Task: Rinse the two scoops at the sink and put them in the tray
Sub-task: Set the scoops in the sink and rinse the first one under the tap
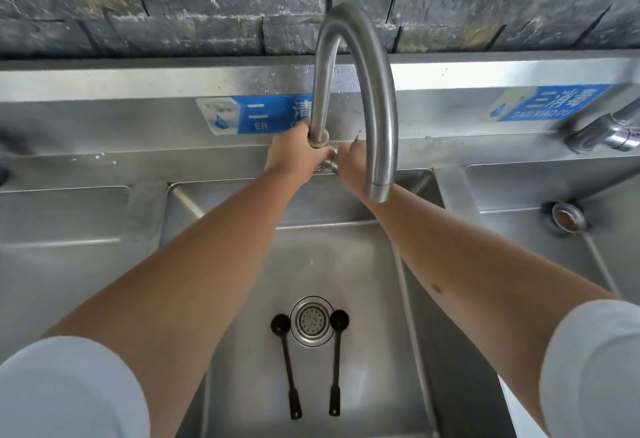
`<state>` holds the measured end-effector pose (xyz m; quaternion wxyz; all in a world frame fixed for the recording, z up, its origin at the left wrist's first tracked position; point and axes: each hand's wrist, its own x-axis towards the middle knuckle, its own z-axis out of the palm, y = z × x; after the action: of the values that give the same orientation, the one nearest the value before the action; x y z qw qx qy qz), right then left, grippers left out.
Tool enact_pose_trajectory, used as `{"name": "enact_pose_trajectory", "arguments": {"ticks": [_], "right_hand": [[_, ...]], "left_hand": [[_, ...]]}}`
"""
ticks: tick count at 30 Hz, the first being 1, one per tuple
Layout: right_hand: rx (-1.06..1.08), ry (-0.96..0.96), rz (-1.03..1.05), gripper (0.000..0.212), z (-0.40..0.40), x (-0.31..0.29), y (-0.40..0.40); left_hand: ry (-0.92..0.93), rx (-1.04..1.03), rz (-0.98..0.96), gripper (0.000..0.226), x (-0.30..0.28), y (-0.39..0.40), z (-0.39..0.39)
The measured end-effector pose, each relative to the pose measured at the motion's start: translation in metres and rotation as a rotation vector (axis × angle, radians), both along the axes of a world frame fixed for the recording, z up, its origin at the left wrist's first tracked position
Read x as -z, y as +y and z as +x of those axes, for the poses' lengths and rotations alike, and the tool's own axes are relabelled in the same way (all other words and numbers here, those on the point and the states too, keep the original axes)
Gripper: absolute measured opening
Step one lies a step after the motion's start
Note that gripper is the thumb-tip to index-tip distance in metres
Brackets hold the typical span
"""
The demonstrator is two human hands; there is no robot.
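Two black long-handled scoops lie on the floor of the steel sink [363, 264], one left of the drain [286, 365] and one right of it [336, 358], bowls pointing away from me. Both my arms reach to the base of the curved steel faucet [377, 91]. My left hand [292, 157] wraps around the faucet's base pipe. My right hand [349, 164] is at the tap valve beside it, partly hidden behind the spout. No water runs from the spout. No tray is in view.
The round strainer drain [312, 321] sits between the scoop bowls. Neighbouring basins lie to the left [62, 247] and right [571, 247], the right one with its own tap [602, 132]. Blue labels [256, 113] are stuck on the backsplash under a stone wall.
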<state>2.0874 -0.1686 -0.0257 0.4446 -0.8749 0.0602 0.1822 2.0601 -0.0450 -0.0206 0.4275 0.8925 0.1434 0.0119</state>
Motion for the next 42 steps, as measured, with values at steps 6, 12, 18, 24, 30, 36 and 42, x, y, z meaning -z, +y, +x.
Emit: {"name": "enact_pose_trajectory", "arguments": {"ticks": [6, 12, 18, 24, 30, 36, 42], "right_hand": [[0.013, -0.044, -0.04, 0.038, -0.003, 0.004, -0.003], [0.074, -0.104, -0.017, 0.028, -0.006, 0.01, -0.001], [0.079, -0.122, -0.075, 0.033, 0.002, 0.025, 0.005], [0.181, -0.089, 0.042, 0.034, 0.0, 0.034, 0.009], [0.272, -0.041, 0.117, 0.029, -0.063, 0.053, -0.014], [0.088, 0.371, 0.133, 0.02, -0.176, 0.135, -0.05], [0.107, 0.533, -0.087, 0.017, -0.247, 0.204, -0.073]], "left_hand": [[-0.021, -0.009, 0.0, 0.02, 0.002, 0.0, 0.001], [-0.041, -0.006, -0.033, 0.021, 0.003, 0.001, 0.001], [-0.022, -0.028, -0.093, 0.023, 0.006, 0.001, 0.0], [0.0, -0.023, -0.088, 0.034, 0.005, -0.003, -0.004], [-0.032, -0.249, -0.196, 0.084, 0.033, -0.025, -0.056], [0.39, -0.283, -0.467, 0.047, 0.128, -0.064, -0.172], [0.735, -0.13, -0.403, 0.013, 0.2, -0.093, -0.24]]}}
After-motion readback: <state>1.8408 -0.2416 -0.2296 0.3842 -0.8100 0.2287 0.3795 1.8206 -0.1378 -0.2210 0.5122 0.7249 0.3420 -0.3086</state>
